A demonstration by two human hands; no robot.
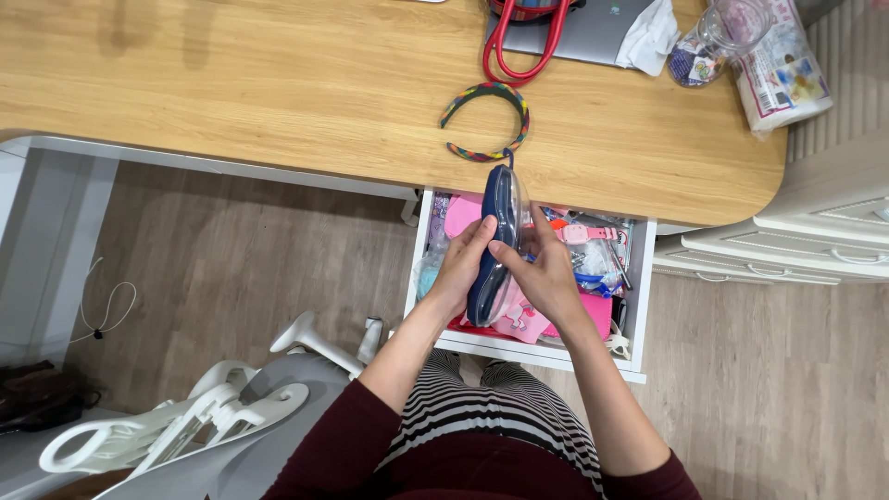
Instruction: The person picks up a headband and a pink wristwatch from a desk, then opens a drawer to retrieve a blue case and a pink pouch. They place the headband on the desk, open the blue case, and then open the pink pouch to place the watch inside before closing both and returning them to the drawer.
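Hands meet over an open drawer (424, 243) in the head view, both gripping a dark blue pouch (496, 243) with a clear side, held upright on its edge. The left hand (459, 267) clasps its left face, fingers (482, 233) curled onto the blue spine; the right hand (546, 273) presses the clear side, its fingers (507, 252) wrapped onto the same spine. The pouch stands above the drawer's middle, its top end reaching just past the front edge of the wooden bench (278, 93).

The drawer is packed (pink items, a pink watch (579, 233), small packets), leaving little free room beside the hands. On the bench, a multicoloured headband (488, 118) lies just beyond the pouch's top, near the edge; a red looped handle (519, 46), a grey laptop (597, 28), a white cloth (650, 35) and a glass jar (713, 37) sit farther back. The bench's left stretch is bare wood. White drawers (796, 241) stand to the right; a white chair base (204, 417) sits on the floor to the left.
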